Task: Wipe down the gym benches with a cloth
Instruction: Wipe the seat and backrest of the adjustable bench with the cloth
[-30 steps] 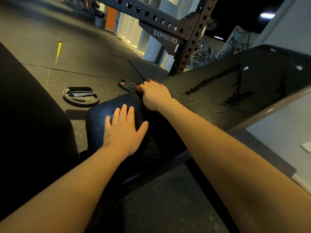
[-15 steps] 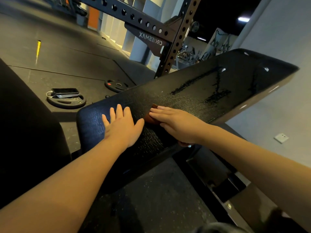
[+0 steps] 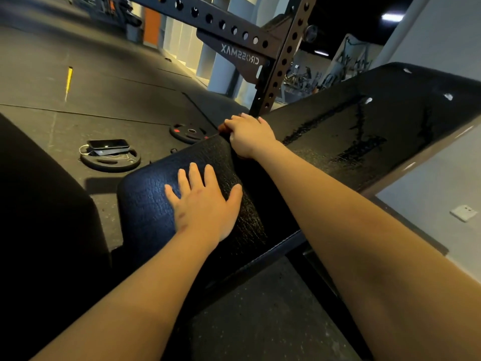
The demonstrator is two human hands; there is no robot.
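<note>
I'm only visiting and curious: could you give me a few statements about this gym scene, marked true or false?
The left hand lies flat on the black textured bench pad. True.
The right hand holds a spray bottle. False: it grips a reddish-brown cloth at the pad's far edge.
A dark phone lies on a round black weight plate on the floor. True.
The black inclined backrest looks spotless. False: dark streaks run across it.

My left hand lies flat, palm down, fingers straight and a bit spread, with the thumb out to the side. My right hand is farther out, arm stretched long, fingers curled down over a cloth. Both arms are bare.
</note>
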